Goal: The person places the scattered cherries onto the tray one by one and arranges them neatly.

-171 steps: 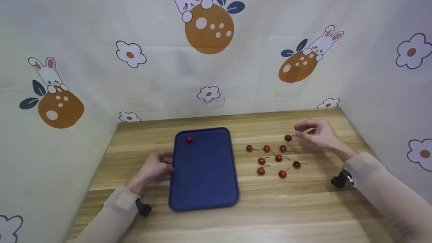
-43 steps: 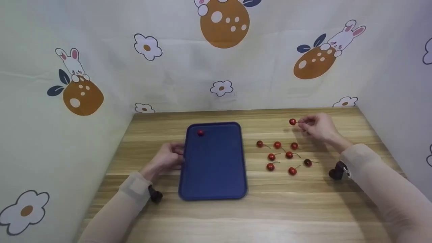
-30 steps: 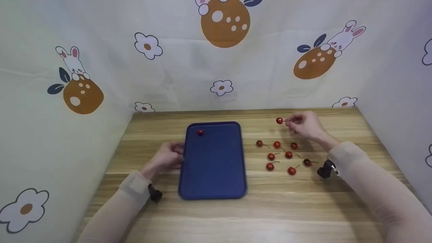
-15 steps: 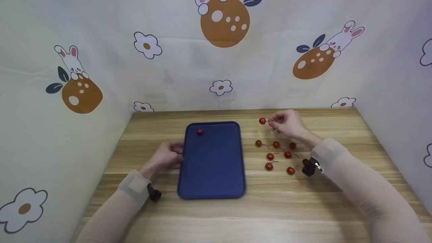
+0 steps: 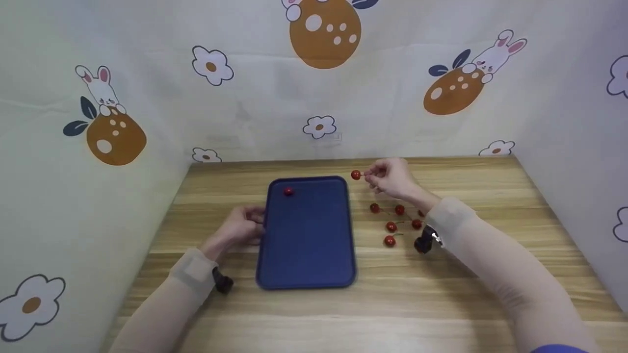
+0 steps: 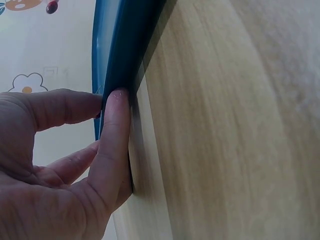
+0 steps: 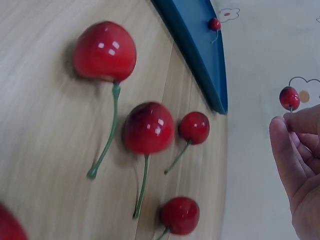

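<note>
A blue rectangular tray lies on the wooden table, one red cherry near its far left corner. My left hand holds the tray's left rim; in the left wrist view the thumb and fingers meet the rim from both sides. Between thumb and fingertips, my right hand pinches the stem of another cherry. That cherry hangs just off the tray's far right corner, above the table. Loose cherries with green stems lie right of the tray, some hidden by the right forearm.
The wooden table ends at a pale patterned cloth backdrop on the back and sides. Small black cameras are strapped at both wrists. The right forearm reaches over the loose cherries.
My right hand picked up the far cherry by its stem and has carried it left toward the tray's far right corner. The left hand has stayed on the rim.
</note>
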Motion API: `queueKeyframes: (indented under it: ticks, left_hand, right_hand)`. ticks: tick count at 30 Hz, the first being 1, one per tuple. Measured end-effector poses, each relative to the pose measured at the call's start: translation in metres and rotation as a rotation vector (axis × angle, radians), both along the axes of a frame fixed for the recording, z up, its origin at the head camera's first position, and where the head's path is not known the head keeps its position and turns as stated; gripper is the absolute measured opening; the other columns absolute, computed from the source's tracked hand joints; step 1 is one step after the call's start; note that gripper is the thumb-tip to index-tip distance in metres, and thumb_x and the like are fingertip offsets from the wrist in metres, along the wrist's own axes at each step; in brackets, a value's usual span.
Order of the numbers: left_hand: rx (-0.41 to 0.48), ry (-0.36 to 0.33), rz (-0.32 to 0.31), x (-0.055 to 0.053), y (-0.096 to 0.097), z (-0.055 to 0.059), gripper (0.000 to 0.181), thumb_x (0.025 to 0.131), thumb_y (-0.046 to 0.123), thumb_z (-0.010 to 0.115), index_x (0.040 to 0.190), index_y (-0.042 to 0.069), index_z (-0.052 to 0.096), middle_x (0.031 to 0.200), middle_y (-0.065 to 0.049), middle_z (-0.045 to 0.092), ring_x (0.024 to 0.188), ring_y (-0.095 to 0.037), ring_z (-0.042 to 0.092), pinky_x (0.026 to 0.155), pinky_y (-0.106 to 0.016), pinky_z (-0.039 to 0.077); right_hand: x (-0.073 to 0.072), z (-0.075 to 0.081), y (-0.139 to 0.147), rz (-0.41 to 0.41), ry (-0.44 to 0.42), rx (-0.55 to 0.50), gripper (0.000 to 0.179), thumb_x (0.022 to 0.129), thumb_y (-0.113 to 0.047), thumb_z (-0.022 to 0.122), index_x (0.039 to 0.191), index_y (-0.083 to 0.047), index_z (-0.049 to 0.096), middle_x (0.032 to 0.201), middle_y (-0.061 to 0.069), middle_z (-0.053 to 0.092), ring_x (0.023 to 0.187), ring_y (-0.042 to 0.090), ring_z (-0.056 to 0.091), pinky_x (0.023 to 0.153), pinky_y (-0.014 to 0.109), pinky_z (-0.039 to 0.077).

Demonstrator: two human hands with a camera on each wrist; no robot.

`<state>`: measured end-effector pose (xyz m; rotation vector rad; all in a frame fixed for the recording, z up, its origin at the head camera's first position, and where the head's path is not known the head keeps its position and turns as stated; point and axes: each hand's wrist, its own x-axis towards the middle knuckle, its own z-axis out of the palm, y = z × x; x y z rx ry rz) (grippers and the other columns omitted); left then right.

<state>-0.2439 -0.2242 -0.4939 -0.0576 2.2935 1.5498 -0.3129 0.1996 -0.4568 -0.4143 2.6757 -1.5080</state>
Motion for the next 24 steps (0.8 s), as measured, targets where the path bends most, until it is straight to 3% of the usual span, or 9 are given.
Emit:
queueKeyframes:
  ticks: [3, 10, 16, 20, 24]
  left_hand:
    - [-0.002, -0.009, 0.001, 0.000, 0.000, 0.001, 0.073, 0.092, -0.008, 0.071, 0.162, -0.007, 0.052, 0.131, -0.024, 0.072, 0.102, -0.020, 0.073, 0.076, -0.031, 0.070]
    - [0.002, -0.014, 0.009, 0.000, -0.001, 0.001, 0.074, 0.091, -0.008, 0.071, 0.162, -0.008, 0.051, 0.125, -0.020, 0.072, 0.097, -0.018, 0.073, 0.074, -0.031, 0.070]
    - [0.026, -0.024, 0.018, 0.000, 0.000, 0.000, 0.073, 0.091, -0.009, 0.071, 0.162, -0.007, 0.051, 0.120, -0.015, 0.070, 0.095, -0.018, 0.071, 0.074, -0.031, 0.070]
    - [0.035, -0.016, 0.011, 0.000, 0.001, 0.000, 0.073, 0.091, -0.011, 0.069, 0.162, -0.009, 0.050, 0.124, -0.019, 0.071, 0.098, -0.019, 0.072, 0.075, -0.031, 0.070]
    - [0.012, -0.003, 0.009, 0.000, 0.000, -0.001, 0.070, 0.092, -0.009, 0.069, 0.160, -0.010, 0.051, 0.127, -0.022, 0.072, 0.097, -0.018, 0.072, 0.074, -0.032, 0.070]
  right_hand:
    - [-0.003, 0.000, -0.009, -0.001, 0.005, -0.002, 0.015, 0.103, -0.001, 0.073, 0.111, 0.010, 0.081, 0.102, 0.033, 0.081, 0.076, 0.029, 0.081, 0.064, 0.029, 0.069]
    - [-0.009, -0.002, -0.027, -0.003, -0.027, -0.025, 0.016, 0.101, 0.002, 0.073, 0.114, 0.010, 0.081, 0.104, 0.035, 0.080, 0.078, 0.034, 0.082, 0.072, 0.041, 0.073]
    - [-0.014, -0.007, -0.043, 0.004, -0.028, -0.024, 0.016, 0.101, 0.004, 0.072, 0.113, 0.012, 0.080, 0.106, 0.036, 0.079, 0.088, 0.046, 0.081, 0.071, 0.036, 0.072]
    - [-0.017, -0.011, -0.052, 0.003, 0.011, 0.008, 0.013, 0.100, 0.003, 0.073, 0.106, 0.009, 0.082, 0.098, 0.030, 0.082, 0.080, 0.041, 0.081, 0.061, 0.022, 0.066]
    - [-0.020, -0.014, -0.060, -0.004, 0.027, 0.046, 0.011, 0.099, 0.001, 0.074, 0.103, 0.005, 0.084, 0.089, 0.020, 0.082, 0.070, 0.026, 0.077, 0.056, 0.017, 0.058]
